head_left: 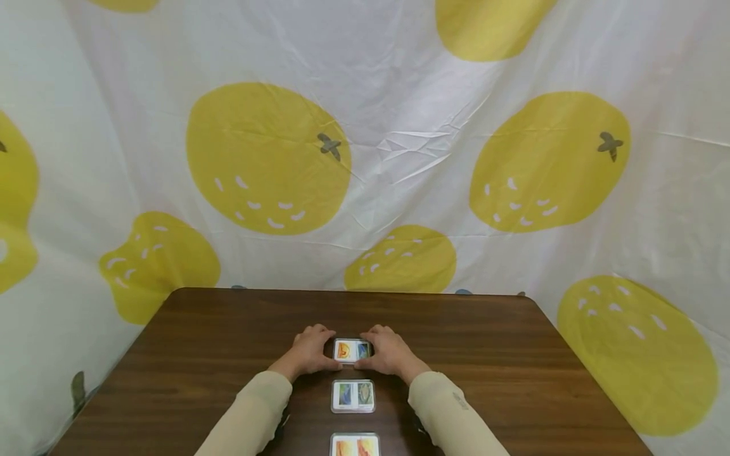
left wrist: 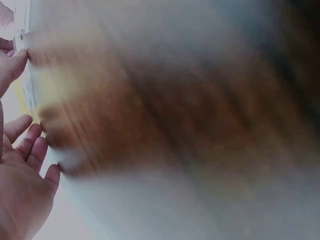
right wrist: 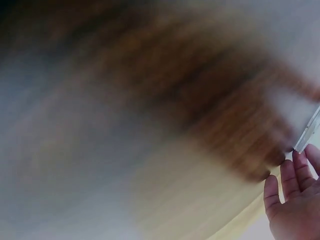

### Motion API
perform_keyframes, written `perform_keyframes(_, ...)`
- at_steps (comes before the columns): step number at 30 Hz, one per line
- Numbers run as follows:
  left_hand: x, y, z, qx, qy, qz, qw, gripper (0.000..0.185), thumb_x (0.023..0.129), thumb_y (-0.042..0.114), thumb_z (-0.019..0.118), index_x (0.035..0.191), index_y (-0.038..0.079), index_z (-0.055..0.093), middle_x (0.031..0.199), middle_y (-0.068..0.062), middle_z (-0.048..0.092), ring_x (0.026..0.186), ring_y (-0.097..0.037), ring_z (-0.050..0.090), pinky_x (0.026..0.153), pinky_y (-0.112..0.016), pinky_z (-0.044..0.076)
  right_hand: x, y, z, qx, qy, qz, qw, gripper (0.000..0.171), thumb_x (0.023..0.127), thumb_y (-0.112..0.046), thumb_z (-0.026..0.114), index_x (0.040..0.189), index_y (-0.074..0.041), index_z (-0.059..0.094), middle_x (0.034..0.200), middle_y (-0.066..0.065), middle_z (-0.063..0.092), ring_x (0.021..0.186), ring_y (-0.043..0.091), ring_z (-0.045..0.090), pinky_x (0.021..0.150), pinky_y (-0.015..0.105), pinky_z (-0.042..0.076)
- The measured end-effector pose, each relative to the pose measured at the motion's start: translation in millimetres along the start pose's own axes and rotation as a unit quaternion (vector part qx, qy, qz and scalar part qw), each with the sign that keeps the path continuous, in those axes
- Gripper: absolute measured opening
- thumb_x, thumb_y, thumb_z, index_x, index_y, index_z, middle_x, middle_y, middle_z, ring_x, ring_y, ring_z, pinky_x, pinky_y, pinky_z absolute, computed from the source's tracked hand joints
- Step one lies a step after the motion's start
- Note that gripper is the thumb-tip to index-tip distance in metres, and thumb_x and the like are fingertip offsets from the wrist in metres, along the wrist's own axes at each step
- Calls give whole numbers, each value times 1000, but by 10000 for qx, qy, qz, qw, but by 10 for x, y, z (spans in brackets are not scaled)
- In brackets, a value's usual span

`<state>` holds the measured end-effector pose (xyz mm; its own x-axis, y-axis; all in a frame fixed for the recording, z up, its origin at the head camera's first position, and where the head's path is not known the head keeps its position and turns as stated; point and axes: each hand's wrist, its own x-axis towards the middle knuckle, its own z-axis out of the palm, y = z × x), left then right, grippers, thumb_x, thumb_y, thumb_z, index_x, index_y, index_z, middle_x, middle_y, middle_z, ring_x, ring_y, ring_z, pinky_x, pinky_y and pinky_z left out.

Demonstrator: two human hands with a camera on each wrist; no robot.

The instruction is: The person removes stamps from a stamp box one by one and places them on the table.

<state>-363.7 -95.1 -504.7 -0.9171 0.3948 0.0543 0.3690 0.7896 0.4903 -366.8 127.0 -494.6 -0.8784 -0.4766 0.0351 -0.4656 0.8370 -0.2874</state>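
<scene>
From the head camera, a dark wooden table (head_left: pixel 217 354) stood before a white backdrop cloth (head_left: pixel 399 95) printed with large yellow fruit shapes. Two arms in beige sleeves (head_left: pixel 251 411) reached forward from the bottom edge. The left hand (head_left: pixel 310 351) and the right hand (head_left: pixel 388 351) sat on either side of a small picture card (head_left: pixel 352 349) lying flat near the middle of the table, with curled fingers touching its left and right edges, so the card was held between both hands. Closer to the person, a second card (head_left: pixel 353 396) lay flat on the wood between the forearms, apart from the first. A third card (head_left: pixel 355 445) lay nearer still, cut off by the bottom edge. The three cards formed a straight column running away from the person.

From the left wrist camera, most of the picture was a brown and grey blur. The left hand (left wrist: pixel 22 185) showed at the left edge with fingers (left wrist: pixel 35 150) bent loosely beside the pale edge of the card (left wrist: pixel 27 85).

From the right wrist camera, the picture was equally blurred. The right hand (right wrist: pixel 297 205) appeared in the lower right corner, its fingertips (right wrist: pixel 300 162) meeting a thin white card edge (right wrist: pixel 310 131)
</scene>
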Motion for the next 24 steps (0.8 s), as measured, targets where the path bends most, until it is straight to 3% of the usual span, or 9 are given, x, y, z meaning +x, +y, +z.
perform_keyframes(7, -5, 8, 9, 9, -19, 5, 10000, 61, 79, 36, 80, 128, 4, 62, 124, -14, 51, 116, -34, 45, 97, -56, 33, -3, -2, -11, -82, -95, -27, 9999, 68, 83, -50, 76, 134, -7, 61, 127, 11, 56, 120, 30, 50, 101, 51, 39)
perform_keyframes(24, -14, 34, 27, 2, -35, -39, 10000, 55, 79, 35, 78, 124, 7, 62, 123, -12, 50, 117, -35, 43, 99, -59, 31, 22, 80, -16, 245, -150, -103, 9995, 65, 79, -41, 81, 131, -7, 63, 124, 10, 57, 117, 31, 50, 100, 56, 38)
